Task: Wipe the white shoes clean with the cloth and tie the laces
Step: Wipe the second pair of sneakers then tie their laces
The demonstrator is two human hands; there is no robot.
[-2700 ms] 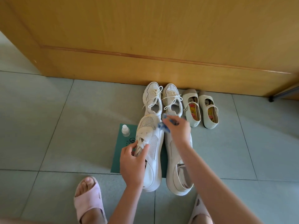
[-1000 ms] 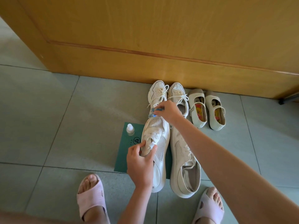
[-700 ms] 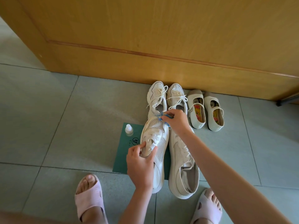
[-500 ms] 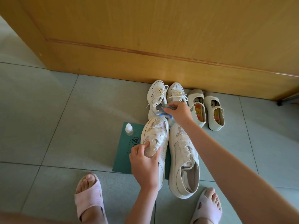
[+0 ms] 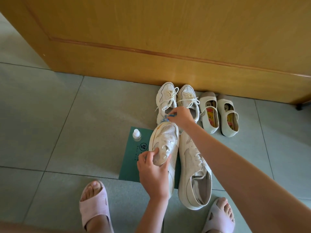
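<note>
The white mesh shoe (image 5: 166, 133) is over a green mat (image 5: 133, 157), with its toe pointing at the door. It is hard to see if its sole rests on the mat. The left hand (image 5: 152, 174) grips it at the tongue and laces, with the thumb on one side and the fingers curled round the other. The hand and wrist hide the shoe's heel. A yellow-brown line runs along the toe edge.

At the toe, the right hand (image 5: 180, 116) pinches a blue cloth (image 5: 165, 118) in its curled fingers. Most of the cloth is hidden in the hand. Only a small blue bit sticks out, too small to tell if it touches the shoe.

The other mesh shoe (image 5: 193, 167) lies just beside on the right, with loose laces. The right arm crosses over its toe.

A small bottle (image 5: 136, 135) with a white cap stands on the mat's far left corner. Past the hands, a pair of white lace-up sneakers (image 5: 165, 96) stands by the door, and the right hand partly covers their heels. Next to them is a pair of small strap shoes (image 5: 209, 115).

Two feet in pink slippers (image 5: 95, 209) are cut off at the bottom edge. The floor (image 5: 50, 123) is grey-green tile. A wooden door (image 5: 168, 39) fills the top.
</note>
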